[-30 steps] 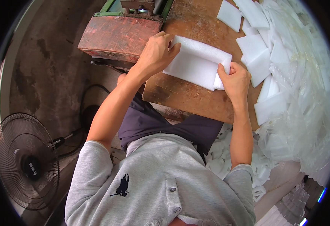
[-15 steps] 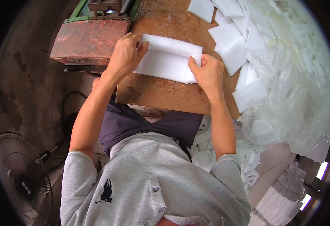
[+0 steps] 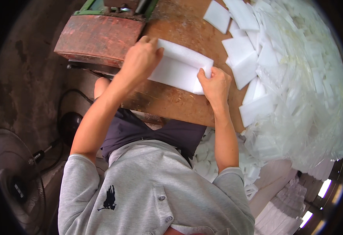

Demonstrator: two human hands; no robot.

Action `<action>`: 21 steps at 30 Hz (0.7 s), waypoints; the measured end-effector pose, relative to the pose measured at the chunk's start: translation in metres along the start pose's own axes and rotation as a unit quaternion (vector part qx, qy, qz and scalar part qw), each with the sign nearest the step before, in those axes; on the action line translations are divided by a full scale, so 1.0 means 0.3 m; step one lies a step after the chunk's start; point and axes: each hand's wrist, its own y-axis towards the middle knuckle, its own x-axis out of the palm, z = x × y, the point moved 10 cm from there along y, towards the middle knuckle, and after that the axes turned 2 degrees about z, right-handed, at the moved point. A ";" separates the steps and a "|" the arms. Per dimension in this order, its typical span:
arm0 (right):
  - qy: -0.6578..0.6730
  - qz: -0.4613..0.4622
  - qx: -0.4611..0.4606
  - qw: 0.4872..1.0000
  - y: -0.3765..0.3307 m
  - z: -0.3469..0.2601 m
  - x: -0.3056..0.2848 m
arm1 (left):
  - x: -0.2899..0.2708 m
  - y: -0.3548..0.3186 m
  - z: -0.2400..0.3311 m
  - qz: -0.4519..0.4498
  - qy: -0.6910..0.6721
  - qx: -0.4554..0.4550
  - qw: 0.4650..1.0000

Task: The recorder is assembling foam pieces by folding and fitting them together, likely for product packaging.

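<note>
A white foam tray (image 3: pixel 179 73) with a raised back wall lies over the wooden table (image 3: pixel 171 23) in front of me. My left hand (image 3: pixel 142 56) is closed on its left end, with the thumb on the inner side. At the right end my right hand (image 3: pixel 215 83) pinches the short wall between thumb and fingers. The fingertips behind the foam are hidden on both sides. Whether the tray's underside rests fully on the wood I cannot tell.
A red-painted block (image 3: pixel 101 37) on a green-framed machine stands left of the table. Flat foam sheets (image 3: pixel 240 55) are heaped at the right, beside a clear plastic bag (image 3: pixel 296 105) full of foam. A fan (image 3: pixel 18 184) stands at lower left.
The foam tray and both hands appear slightly lower in view, and the tray slants more down to the right. The whole view has also turned a little. Both hands keep their hold.
</note>
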 end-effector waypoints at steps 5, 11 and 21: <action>-0.079 -0.034 -0.055 0.995 -0.020 0.084 0.050 | 0.013 -0.149 0.490 0.001 0.013 0.227 0.974; -0.135 -0.030 0.067 0.988 -0.044 0.044 0.040 | -0.027 -0.200 0.641 -0.064 -0.102 0.330 0.936; -0.085 -0.060 -0.048 0.993 0.004 -0.034 0.031 | 0.101 -0.060 0.191 -0.073 0.083 0.189 0.976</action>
